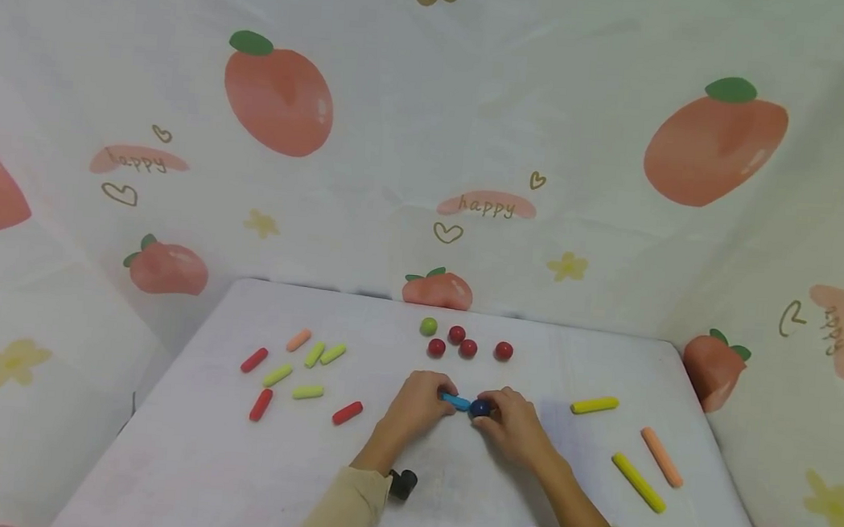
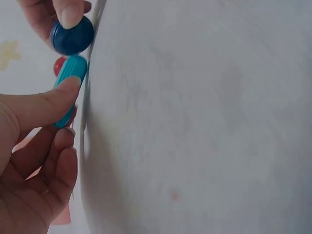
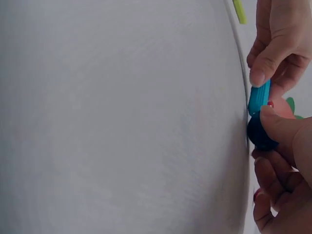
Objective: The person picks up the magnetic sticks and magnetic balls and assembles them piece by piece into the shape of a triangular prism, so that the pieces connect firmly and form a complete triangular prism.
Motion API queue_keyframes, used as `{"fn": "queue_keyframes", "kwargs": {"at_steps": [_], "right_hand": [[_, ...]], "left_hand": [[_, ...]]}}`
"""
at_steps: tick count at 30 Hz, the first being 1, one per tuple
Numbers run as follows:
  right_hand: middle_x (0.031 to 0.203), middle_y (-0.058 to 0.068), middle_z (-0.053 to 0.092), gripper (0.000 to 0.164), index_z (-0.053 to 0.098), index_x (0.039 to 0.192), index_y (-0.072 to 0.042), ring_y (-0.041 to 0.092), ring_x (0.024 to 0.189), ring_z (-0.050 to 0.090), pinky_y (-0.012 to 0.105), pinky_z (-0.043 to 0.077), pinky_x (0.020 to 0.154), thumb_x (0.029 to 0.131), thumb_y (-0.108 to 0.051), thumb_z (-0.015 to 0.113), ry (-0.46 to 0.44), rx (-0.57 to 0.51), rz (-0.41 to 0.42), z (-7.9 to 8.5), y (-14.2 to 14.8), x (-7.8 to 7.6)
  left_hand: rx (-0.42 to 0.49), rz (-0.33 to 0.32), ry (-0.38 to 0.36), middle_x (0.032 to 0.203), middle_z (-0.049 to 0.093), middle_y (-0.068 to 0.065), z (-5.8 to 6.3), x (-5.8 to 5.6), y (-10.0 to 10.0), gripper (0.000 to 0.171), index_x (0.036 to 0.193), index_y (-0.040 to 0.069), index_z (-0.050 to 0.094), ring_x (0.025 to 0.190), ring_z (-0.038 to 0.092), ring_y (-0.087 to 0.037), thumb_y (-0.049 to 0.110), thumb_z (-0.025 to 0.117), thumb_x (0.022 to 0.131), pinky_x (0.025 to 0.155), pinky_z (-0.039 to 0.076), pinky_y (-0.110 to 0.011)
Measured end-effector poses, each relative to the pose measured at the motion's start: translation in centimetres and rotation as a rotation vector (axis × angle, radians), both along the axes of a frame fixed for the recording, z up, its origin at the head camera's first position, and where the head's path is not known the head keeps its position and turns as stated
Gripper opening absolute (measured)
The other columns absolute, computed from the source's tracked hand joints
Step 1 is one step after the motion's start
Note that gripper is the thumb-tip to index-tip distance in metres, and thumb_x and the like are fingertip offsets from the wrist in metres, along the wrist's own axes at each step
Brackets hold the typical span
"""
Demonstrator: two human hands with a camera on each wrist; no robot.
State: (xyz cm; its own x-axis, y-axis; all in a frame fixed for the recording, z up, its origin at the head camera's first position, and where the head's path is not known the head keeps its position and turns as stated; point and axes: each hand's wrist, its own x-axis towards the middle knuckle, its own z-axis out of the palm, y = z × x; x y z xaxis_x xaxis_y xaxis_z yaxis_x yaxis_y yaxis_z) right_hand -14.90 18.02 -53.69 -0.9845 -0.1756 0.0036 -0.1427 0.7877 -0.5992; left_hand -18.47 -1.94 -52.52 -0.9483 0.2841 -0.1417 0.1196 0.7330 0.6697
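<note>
Between thumb and fingers my left hand (image 1: 422,402) pinches a short, bright blue ribbed rod (image 1: 455,401). A dark blue ball (image 1: 480,408) is in the grip of my right hand (image 1: 515,424). The rod's rounded end meets the ball, as the left wrist view shows with the rod (image 2: 73,68) just below the ball (image 2: 73,38). In the right wrist view my thumb covers part of the ball (image 3: 261,134), and the rod (image 3: 260,97) points down to it from the left hand. Both hands are over the middle of the white table.
Beyond the hands lie a green ball (image 1: 429,326) and several red balls (image 1: 468,348). Short red rods (image 1: 347,413), lime rods (image 1: 308,392) and one peach rod (image 1: 299,340) are scattered left. On the right are two yellow rods (image 1: 638,482) and a longer peach rod (image 1: 662,457).
</note>
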Motion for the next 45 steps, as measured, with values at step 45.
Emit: {"fn": "queue_keyframes", "kwargs": {"at_steps": [45], "right_hand": [[0.105, -0.005, 0.070, 0.037, 0.070, 0.121, -0.018, 0.007, 0.094, 0.059, 0.030, 0.057, 0.087, 0.086, -0.022, 0.082, 0.000, -0.018, 0.007, 0.0, 0.2, 0.4]], "left_hand": [[0.035, 0.050, 0.103, 0.109, 0.069, -0.003, 0.9, -5.6, -3.4, 0.036, 0.121, 0.016, 0.072, 0.094, 0.059, -0.019, 0.019, 0.081, 0.087, 0.086, 0.055, -0.035]]}}
